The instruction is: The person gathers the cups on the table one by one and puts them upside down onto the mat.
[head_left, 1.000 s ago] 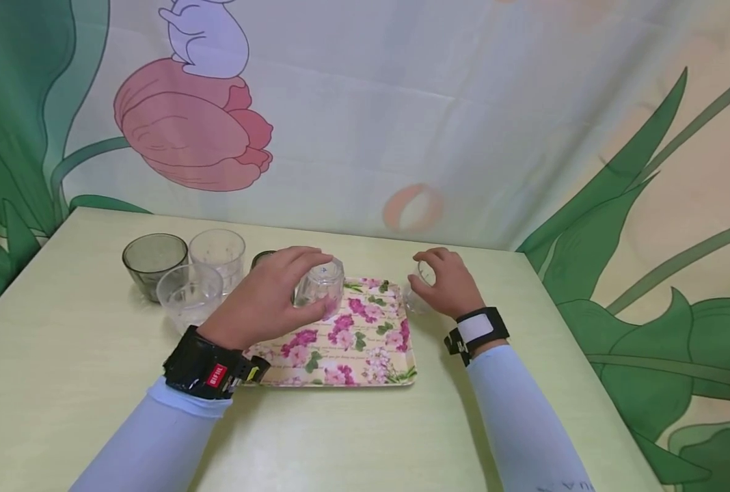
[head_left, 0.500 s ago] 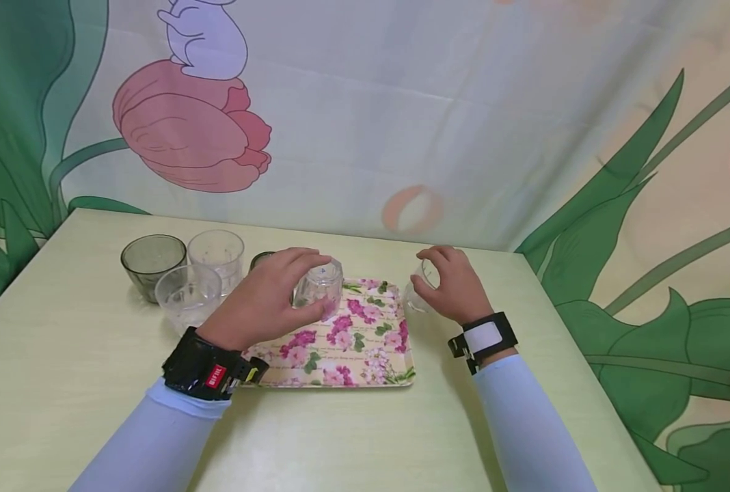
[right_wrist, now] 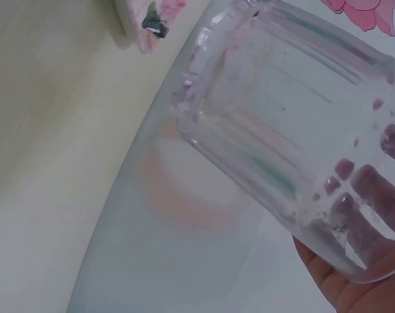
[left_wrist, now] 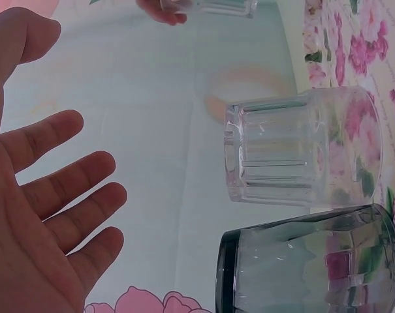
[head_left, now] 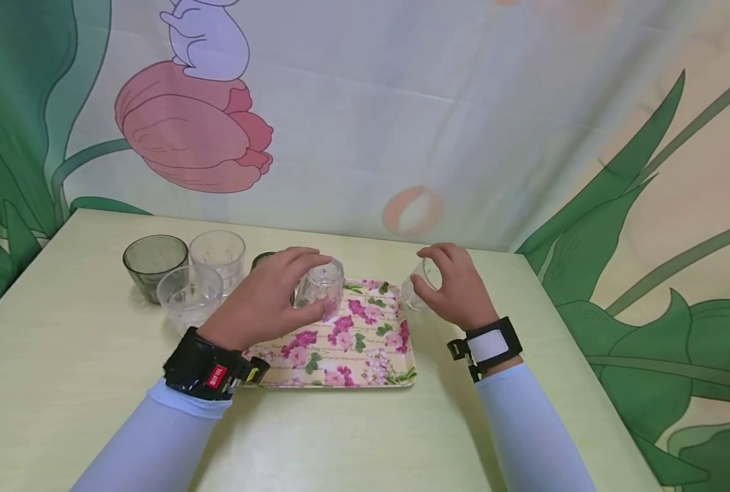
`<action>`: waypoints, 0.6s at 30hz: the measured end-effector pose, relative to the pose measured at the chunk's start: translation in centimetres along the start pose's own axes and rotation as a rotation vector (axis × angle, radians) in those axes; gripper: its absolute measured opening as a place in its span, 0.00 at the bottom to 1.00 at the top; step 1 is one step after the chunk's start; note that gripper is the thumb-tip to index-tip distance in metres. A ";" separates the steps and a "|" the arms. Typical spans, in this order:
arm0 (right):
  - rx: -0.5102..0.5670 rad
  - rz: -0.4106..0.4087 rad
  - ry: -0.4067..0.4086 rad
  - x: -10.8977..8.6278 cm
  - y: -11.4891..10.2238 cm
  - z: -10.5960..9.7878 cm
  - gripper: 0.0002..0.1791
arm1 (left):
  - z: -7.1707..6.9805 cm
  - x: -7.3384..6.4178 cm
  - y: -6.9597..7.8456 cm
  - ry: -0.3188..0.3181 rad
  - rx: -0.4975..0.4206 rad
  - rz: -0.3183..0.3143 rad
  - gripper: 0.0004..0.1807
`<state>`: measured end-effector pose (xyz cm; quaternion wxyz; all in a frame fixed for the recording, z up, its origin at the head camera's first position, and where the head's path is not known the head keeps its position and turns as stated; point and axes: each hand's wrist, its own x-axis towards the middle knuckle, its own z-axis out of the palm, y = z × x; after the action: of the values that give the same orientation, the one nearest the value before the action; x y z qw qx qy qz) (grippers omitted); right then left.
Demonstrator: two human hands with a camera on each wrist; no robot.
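Observation:
My right hand [head_left: 457, 290] grips a clear drinking glass [right_wrist: 275, 111], held tilted beside the right edge of the flowered tray [head_left: 365, 355]. Through its wall the right wrist view shows the fingers wrapped around it. Over the tray's left part hovers my left hand [head_left: 266, 297], its fingers relaxed and apart from the glassware. Close to it, another clear glass [left_wrist: 275, 153] stands upside down on the tray. Next to that glass is a smoky grey glass [left_wrist: 301, 267], mostly hidden behind my left hand in the head view.
Left of the tray stand a smoky grey bowl-shaped glass [head_left: 150, 266], a clear tumbler [head_left: 220, 249] and another clear glass [head_left: 183, 297], grouped together on the pale table [head_left: 340, 437]. A printed curtain [head_left: 340, 123] hangs behind the table's back edge.
My right hand has shifted slightly up and right, and the glass it holds leans over more. The left hand and the glasses on the tray stay where they were.

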<state>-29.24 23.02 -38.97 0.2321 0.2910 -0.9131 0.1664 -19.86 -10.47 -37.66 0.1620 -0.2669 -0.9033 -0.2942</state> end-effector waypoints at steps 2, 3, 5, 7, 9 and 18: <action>0.002 -0.011 0.012 0.0 -0.1 -0.2 0.22 | 0.0 0.0 0.0 -0.001 0.000 0.000 0.35; 0.003 -0.017 0.018 0.0 -0.2 -0.2 0.22 | 0.1 0.0 0.0 -0.001 -0.001 -0.001 0.35; 0.002 -0.028 0.032 0.0 -0.4 -0.4 0.22 | 0.1 0.0 0.1 -0.002 -0.002 -0.003 0.36; 0.006 -0.040 0.045 0.0 -0.7 -0.6 0.22 | 0.1 0.0 0.1 -0.002 0.003 -0.004 0.36; 0.008 -0.061 0.060 0.1 -1.0 -0.8 0.23 | 0.1 0.0 0.1 0.000 0.013 -0.007 0.36; 0.028 -0.173 0.139 0.2 -3.0 -2.3 0.22 | -0.1 0.1 0.1 0.002 0.017 -0.024 0.35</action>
<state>-26.82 21.60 -36.43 0.3041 0.3599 -0.8638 0.1783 -19.85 -10.44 -37.54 0.1615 -0.2541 -0.9089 -0.2886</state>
